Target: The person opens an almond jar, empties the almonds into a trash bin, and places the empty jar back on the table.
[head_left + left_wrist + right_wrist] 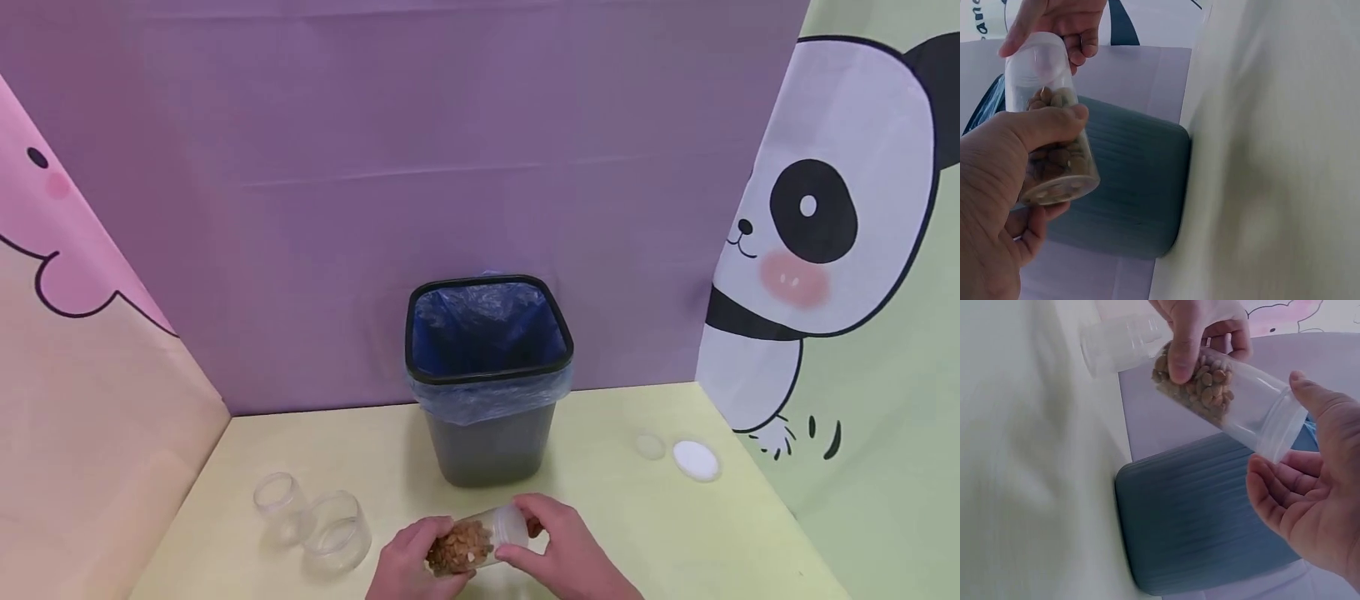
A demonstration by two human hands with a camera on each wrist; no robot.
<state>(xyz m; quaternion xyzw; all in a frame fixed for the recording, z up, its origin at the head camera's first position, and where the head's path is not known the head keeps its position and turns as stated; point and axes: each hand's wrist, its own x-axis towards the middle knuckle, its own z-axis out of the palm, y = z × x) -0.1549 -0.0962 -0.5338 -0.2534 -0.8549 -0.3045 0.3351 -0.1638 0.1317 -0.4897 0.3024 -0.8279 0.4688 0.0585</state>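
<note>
A clear plastic jar [486,537], partly filled with small brown pieces [1209,387], is held tilted over the table in front of the bin. My left hand [417,557] grips the filled bottom end, thumb across the side and fingers around the far side. At the other end sits a translucent lid [1280,427]. My right hand [558,546] holds this lid between thumb and fingertips. In the left wrist view, the brown pieces [1057,159] lie against the jar's base, below and behind the left thumb.
A grey bin [491,450] with a black rim and blue liner stands behind the hands, near the purple wall. Two empty clear containers [339,533] [279,504] are on the table at left. A white disc [697,461] and a fainter translucent disc [650,447] lie at right.
</note>
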